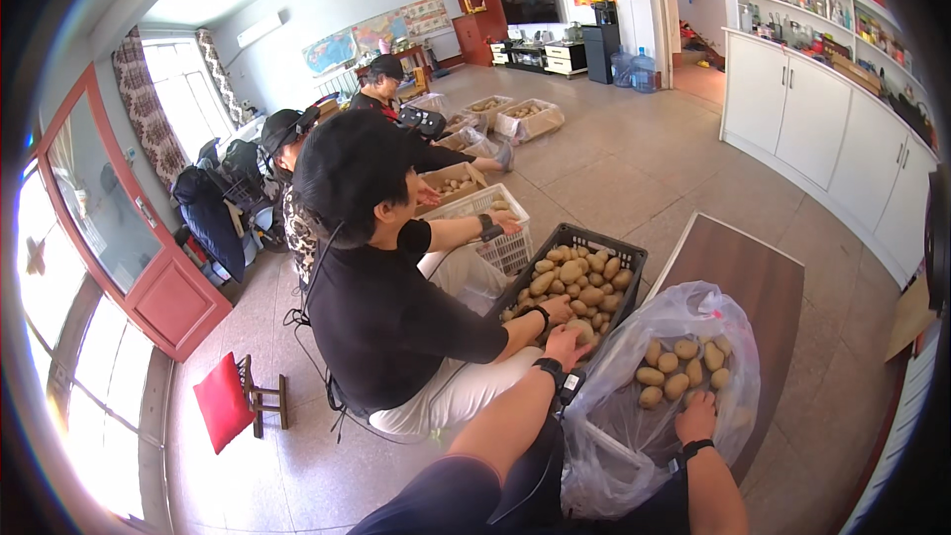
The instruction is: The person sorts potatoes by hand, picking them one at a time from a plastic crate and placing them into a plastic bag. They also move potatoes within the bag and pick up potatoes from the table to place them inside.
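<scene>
A potato (581,330) is clasped under the curled fingers of the left hand (567,345) at the near edge of a black plastic crate (634,260) filled with potatoes; a dark wrist device is worn just behind that hand. The right hand (696,416) is laid palm down inside a clear plastic bag (624,386), its fingers spread loosely over the small heap of potatoes (682,367) gathered there, and whether any one of them is gripped cannot be told. The bag stands just to the right of the crate and near to it, its crumpled rim raised between the two hands. Immediately left of the crate, a person in a black top and light trousers (386,307) is seated, with a hand (557,309) of their own placed in the same crate, very close to the left hand. Behind the bag, a brown table top (753,277) is seen to the right. Farther off, a white basket (505,238) and cardboard boxes of potatoes (451,183) are set on the tiled floor, where two more people are seated. A red stool (226,401) stands at the near left, and white cupboards (822,129) line the far right. The near bottom of the bag is hidden by the forearms, and the room's edges are bent and darkened by the lens.
</scene>
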A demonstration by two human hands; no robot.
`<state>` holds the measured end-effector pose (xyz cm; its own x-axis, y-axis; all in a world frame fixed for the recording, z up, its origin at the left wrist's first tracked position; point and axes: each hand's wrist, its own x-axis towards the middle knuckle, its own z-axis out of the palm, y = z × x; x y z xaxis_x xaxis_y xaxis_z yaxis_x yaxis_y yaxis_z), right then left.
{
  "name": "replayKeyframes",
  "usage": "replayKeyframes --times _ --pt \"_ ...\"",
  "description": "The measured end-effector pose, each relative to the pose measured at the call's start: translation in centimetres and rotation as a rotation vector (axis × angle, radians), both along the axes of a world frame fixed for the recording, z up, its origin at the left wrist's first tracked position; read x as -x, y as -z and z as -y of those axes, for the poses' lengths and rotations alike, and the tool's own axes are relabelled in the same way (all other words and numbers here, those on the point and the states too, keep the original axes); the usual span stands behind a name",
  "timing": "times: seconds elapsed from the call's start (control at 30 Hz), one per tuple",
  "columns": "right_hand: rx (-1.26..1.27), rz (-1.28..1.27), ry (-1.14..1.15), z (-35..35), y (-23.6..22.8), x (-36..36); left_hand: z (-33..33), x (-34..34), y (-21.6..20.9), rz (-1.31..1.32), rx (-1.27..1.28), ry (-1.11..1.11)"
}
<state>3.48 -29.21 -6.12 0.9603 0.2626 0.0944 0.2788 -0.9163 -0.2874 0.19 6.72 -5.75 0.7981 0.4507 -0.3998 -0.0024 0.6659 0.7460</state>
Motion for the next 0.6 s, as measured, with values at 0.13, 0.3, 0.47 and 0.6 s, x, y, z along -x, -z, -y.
replayKeyframes --times 0.13,0.3,0.47,0.6 --pt "0.011 -0.044 0.017 0.9 0.8 0.0 2.3 -0.3 -2.5 -0.157 -0.021 -0.136" --pt "0.052 -0.07 -0.015 0.8 0.9 0.2 4.9 0.2 -7.0 -0.096 -0.081 -0.068" --pt "0.071 -0.112 -0.03 0.5 1.0 0.2 14.8 3.2 -19.1 0.311 -0.14 0.465" --pt "0.1 -0.176 0.036 -0.2 -0.9 0.9 25.3 11.8 -31.6 1.109 -0.264 0.994"
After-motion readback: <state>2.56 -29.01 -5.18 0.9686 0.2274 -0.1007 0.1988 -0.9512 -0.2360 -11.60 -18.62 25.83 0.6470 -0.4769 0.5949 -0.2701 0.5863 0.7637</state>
